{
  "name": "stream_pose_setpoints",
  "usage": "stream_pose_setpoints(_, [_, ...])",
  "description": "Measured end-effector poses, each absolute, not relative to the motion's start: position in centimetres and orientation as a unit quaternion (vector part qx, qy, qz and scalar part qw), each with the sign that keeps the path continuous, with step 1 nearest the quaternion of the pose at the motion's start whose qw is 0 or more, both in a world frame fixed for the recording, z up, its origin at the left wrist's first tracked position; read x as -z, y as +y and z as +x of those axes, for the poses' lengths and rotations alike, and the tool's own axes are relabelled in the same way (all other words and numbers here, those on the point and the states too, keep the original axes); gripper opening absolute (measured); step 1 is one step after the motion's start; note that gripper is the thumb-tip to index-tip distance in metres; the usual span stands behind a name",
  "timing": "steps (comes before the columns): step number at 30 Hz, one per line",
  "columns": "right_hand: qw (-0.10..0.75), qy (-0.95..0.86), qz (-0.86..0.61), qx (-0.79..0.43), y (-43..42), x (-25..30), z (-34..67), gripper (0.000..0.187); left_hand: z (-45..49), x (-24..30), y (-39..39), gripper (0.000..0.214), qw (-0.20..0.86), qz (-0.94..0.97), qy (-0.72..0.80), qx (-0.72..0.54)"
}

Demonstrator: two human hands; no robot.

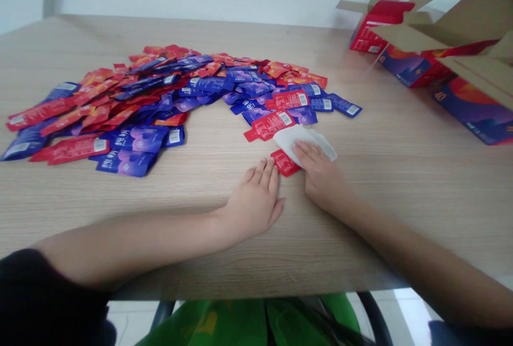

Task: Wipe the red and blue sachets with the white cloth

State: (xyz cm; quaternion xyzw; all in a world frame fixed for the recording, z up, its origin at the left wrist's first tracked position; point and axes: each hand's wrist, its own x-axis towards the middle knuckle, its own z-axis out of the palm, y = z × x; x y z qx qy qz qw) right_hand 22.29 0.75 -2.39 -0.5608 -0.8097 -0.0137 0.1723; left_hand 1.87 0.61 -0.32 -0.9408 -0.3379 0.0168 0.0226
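Note:
My left hand (pixel 254 199) lies flat on the light wood table (pixel 385 185), palm down, its fingertips just short of a red sachet (pixel 284 162). My right hand (pixel 318 172) presses down on a crumpled white wipe (pixel 304 143), holding it against the tabletop. That sachet sits partly under the wipe's edge, beside my right fingers. Just beyond the wipe lies another red sachet (pixel 269 125). A wide, arc-shaped heap of red, orange and blue-purple sachets (pixel 192 89) spreads across the table's far half.
An open cardboard carton (pixel 473 30) stands at the top right, with red and blue printed boxes (pixel 409 65) around it. The table's near edge runs below my arms. Under it are a green bag (pixel 240 324) and dark chair legs (pixel 372 316).

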Motion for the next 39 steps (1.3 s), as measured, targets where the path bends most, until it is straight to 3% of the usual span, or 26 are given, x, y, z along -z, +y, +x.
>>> stream_pose_setpoints(3, [0.174,-0.833,-0.524,-0.028,0.8,2.1,21.8,0.062,1.8,0.5,0.7,0.066,0.019,-0.940,-0.340,-0.013])
stream_pose_setpoints(8, [0.191,-0.777,-0.599,-0.043,1.3,1.9,23.2,0.062,1.8,0.5,0.7,0.064,0.016,-0.943,-0.334,-0.005])
stream_pose_setpoints(15, [0.196,-0.841,-0.504,-0.037,-0.8,2.4,20.4,0.064,1.8,0.1,0.8,0.056,0.010,-0.944,-0.331,-0.003])
stream_pose_setpoints(22, [0.188,-0.770,-0.610,0.010,1.0,2.7,23.4,0.063,1.8,0.2,0.7,0.059,0.030,-0.943,-0.331,-0.002])
stream_pose_setpoints(28, [0.167,-0.852,-0.496,0.007,-1.0,3.2,19.7,0.064,1.8,0.3,0.7,0.058,0.027,-0.944,-0.328,0.004])
stream_pose_setpoints(34, [0.174,-0.779,-0.602,0.020,0.4,2.9,22.8,0.065,1.7,0.4,0.7,0.059,0.035,-0.942,-0.333,-0.003])
stream_pose_setpoints(39, [0.162,-0.845,-0.510,0.015,-1.1,2.9,20.3,0.063,1.8,0.3,0.9,0.053,0.039,-0.945,-0.325,0.008])
